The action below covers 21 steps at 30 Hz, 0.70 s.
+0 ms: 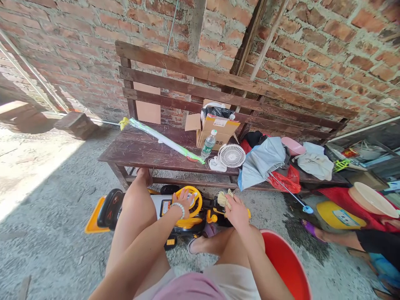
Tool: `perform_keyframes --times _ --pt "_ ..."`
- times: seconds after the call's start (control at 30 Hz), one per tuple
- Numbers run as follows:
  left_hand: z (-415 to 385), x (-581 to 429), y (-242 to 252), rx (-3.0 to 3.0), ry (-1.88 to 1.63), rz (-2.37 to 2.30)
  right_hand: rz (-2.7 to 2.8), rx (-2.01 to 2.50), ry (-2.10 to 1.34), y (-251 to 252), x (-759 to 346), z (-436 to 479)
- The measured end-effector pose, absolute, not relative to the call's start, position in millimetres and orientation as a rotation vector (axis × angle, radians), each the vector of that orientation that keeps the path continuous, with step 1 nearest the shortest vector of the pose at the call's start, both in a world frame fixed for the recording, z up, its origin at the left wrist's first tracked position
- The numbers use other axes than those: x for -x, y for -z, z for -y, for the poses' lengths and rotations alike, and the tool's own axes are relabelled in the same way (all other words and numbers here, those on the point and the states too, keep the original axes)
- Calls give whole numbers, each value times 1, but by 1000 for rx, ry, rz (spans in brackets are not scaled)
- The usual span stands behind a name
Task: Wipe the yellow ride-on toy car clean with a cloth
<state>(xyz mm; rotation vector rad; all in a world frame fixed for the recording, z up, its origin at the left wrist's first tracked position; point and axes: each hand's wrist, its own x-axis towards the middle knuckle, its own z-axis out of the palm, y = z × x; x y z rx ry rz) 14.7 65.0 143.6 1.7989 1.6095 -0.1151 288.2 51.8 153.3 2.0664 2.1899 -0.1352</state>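
Observation:
A yellow and black ride-on toy car (pixel 109 210) stands on the concrete floor in front of my knees. My left hand (pixel 184 200) grips its yellow steering wheel (pixel 195 196); a white bead bracelet is on that wrist. My right hand (pixel 236 210) is closed on a pale yellow cloth (pixel 223 198), held against the front of the toy beside the wheel.
A red basin (pixel 286 264) sits by my right leg. A dark wooden bench (pixel 140 152) ahead carries a cardboard box (pixel 215 129), water bottle (pixel 208 144), small white fan (pixel 231 155), blue umbrella (pixel 261 162) and clothes. Another person's leg (pixel 337 238) reaches in at right. Brick wall behind.

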Motion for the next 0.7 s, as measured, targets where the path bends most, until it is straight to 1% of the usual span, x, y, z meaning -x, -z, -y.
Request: perform_keyframes --times 0.07,0.13,0.27,0.37,0.53,0.7 --pt "-65 -14 -144 -1773 155 -1571 -2278 -1902 168 -160 -261 -62" --pt "-65 -13 -145 -1754 150 -1548 -2223 -1773 194 -158 -232 -71" --pt "-65 -10 -140 -1752 114 -1555 -2086 -1619 126 -137 -185 -84" --pt "-66 -9 -130 -1758 249 -1556 -2062 -1494 119 -119 -162 -94" --pt "-69 -9 -111 -1828 368 -1524 -2027 -1463 155 -104 -141 -105" --pt "-73 -8 -101 -1845 445 -1515 -2075 -1495 212 -109 -148 -109"
